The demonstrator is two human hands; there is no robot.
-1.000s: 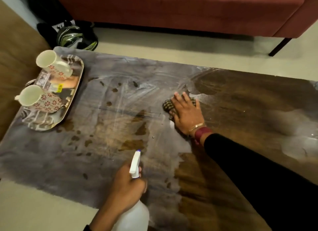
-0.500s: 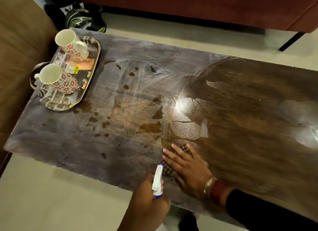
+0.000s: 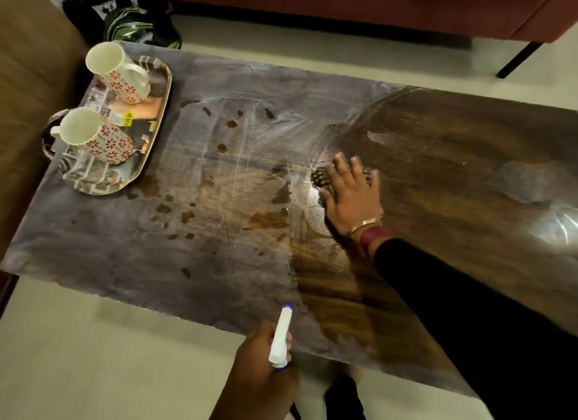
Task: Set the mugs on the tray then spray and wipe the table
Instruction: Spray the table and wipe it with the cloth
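The right hand [image 3: 350, 197] is lying palm-down on the table [image 3: 438, 175], its black-sleeved arm reaching in from the lower right. Its fingers [image 3: 341, 166] are spreading wide and flat, pointing toward the far edge, and pressing on a dark checked cloth [image 3: 320, 177]. Only a bit of the cloth is showing, poking out just past the fingertips and to the left of them. A gold bangle and a red band are sitting at the wrist.

The left hand [image 3: 259, 366] is hanging at the near edge of the table, its fingers wrapping closed around the neck of a white spray bottle [image 3: 280, 338]. The bottle's head is running long and narrow, its blue-tipped nozzle pointing up and away from the knuckles, toward the tabletop; the bottle's body is hidden below the hand.

Well off to the left of the spread fingers, at the far left corner, a shiny tray [image 3: 147, 156] is carrying two mugs, both white with red flowers. The farther mug [image 3: 120, 73] and the nearer mug [image 3: 97, 136] are both appearing tilted, their open mouths facing up and to the left.

Left of the wiping fingers the tabletop is looking grey and streaky with dark drops; right of them the wood is showing dark and glossy.
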